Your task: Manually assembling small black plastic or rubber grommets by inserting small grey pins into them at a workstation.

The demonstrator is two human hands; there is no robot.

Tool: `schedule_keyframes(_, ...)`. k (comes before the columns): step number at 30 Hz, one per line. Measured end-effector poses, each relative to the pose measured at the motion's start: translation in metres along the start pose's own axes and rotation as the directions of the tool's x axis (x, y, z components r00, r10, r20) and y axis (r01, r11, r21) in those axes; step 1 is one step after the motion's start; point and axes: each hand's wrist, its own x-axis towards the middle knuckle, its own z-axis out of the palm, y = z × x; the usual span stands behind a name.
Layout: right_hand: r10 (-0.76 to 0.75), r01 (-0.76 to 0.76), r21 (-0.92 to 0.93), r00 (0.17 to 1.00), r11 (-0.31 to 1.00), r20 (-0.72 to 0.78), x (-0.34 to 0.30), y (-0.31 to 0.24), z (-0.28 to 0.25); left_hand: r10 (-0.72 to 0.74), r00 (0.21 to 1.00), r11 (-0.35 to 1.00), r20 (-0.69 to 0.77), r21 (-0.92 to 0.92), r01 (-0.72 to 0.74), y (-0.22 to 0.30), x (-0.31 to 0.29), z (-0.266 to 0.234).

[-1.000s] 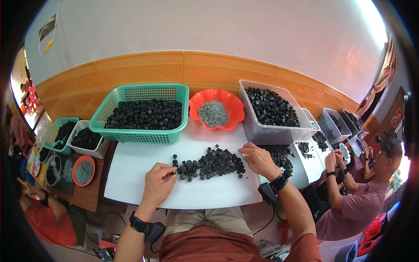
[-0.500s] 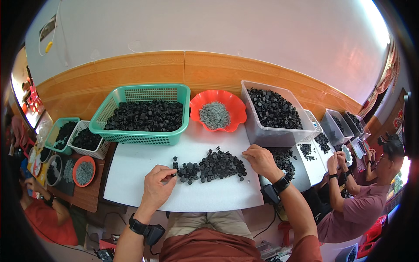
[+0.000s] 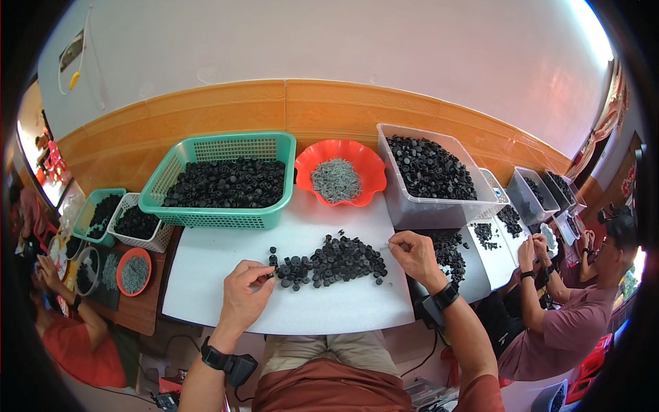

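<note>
A loose pile of small round black plastic caps (image 3: 347, 262) covers the middle of the white board (image 3: 329, 310). At the pile's left edge, my left hand (image 3: 246, 294) is closed, thumb and forefinger pinching a small black cap (image 3: 270, 275). A few more caps stand in a short row just beyond those fingertips. On the pile's right side, my right hand (image 3: 416, 259) is pinched shut too. A thin grey screw (image 3: 386, 246) seems to stick out from its fingertips toward the pile, though it is very small here.
Behind the board stand a green basket (image 3: 288, 185) of black parts, a red scalloped bowl (image 3: 374, 168) of grey screws and a clear bin (image 3: 439, 211) of black caps. Co-workers sit at left and right; more black parts lie on the right-hand table.
My right hand has turned slightly and drawn a little right, and a thin piece now shows at its fingertips. My left hand keeps its pinch in nearly the same place.
</note>
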Motion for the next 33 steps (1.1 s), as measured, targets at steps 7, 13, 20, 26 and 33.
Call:
schedule_keyframes(7,0.089,-0.081,0.248,0.996,0.965,-0.019,-0.005,0.013,0.006,0.039,0.999,0.999,-0.022,-0.006,-0.039,0.002,-0.001,-0.001)
schedule_keyframes(13,0.136,-0.144,0.3,0.99,0.943,0.044,-0.01,0.007,0.002,0.06,0.998,0.998,-0.029,-0.006,-0.06,0.0,-0.004,-0.001)
schedule_keyframes(20,0.138,-0.149,0.397,0.989,0.906,0.057,-0.017,0.003,-0.002,0.048,0.998,0.996,-0.05,-0.077,-0.052,0.003,-0.008,-0.002)
schedule_keyframes(26,0.145,-0.173,0.514,0.985,0.84,0.094,-0.025,-0.011,-0.006,0.083,0.996,0.986,-0.024,-0.143,-0.086,0.037,-0.016,0.03)
schedule_keyframes(33,0.096,-0.188,0.679,0.981,0.71,0.171,-0.041,-0.056,-0.006,0.01,0.984,0.969,0.177,-0.246,0.035,0.076,-0.012,0.08)
